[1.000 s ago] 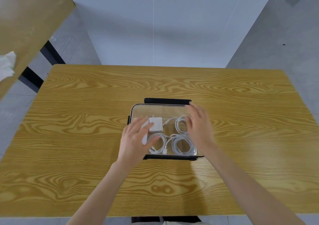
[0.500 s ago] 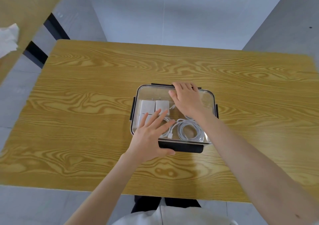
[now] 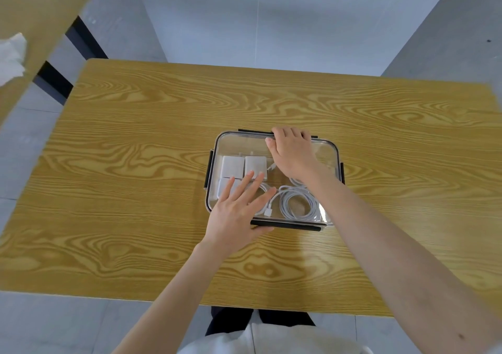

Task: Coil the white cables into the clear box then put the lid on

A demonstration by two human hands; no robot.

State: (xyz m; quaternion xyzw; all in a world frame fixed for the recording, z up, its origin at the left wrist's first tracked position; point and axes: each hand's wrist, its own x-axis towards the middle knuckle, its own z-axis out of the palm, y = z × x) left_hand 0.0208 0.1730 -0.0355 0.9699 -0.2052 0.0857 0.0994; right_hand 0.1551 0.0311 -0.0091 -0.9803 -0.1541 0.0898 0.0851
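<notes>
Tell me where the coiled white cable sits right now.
In the head view, the coiled white cable lies inside the clear box, in its near-right corner, right of the left hand and below the right hand.

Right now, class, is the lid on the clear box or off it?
On. The lid covers the clear box, both hands resting on top, white cables visible beneath. Whether the clips are latched: cannot tell.

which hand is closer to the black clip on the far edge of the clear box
Right. The right hand lies on the lid with its fingers curled over the far black clip. The left hand rests flat at the near left corner, by the near clip.
</notes>
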